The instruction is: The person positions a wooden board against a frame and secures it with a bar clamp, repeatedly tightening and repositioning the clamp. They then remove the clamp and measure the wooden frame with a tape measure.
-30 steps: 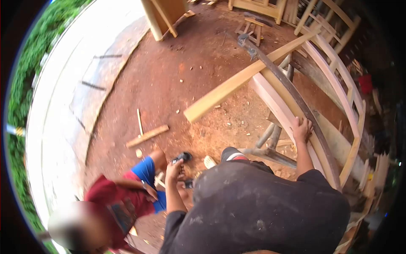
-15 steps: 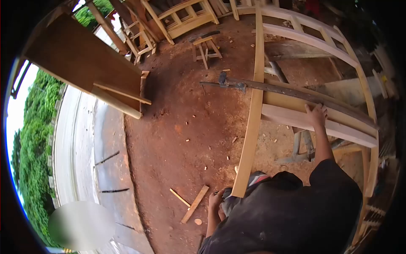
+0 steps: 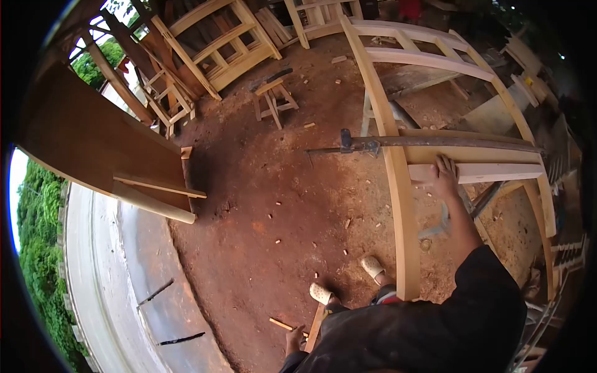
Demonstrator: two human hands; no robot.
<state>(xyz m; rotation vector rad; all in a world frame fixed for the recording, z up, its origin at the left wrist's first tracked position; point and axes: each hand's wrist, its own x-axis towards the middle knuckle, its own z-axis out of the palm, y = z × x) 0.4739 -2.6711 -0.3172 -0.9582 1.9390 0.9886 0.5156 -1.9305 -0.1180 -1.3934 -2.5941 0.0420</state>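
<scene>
My right hand lies across the pale lower rail of a large wooden frame, its fingers hooked over the rail's far edge. Just beyond the fingers is a flat wooden panel. A long bar clamp spans the frame, its screw end sticking out past the left side piece. My left hand hangs low at my side with curled fingers; whether anything is in it cannot be made out. Beside it in view are a thin wooden stick and a short board.
A small wooden stool stands on the dirt floor, which has scattered wood bits. More wooden frames lean at the back. At left stands a large brown panel. My feet wear pale clogs near the frame.
My right hand has moved from the panel beside the clamp onto the pale rail. My left hand is lower and farther left. The view has shifted, bringing my feet into sight.
</scene>
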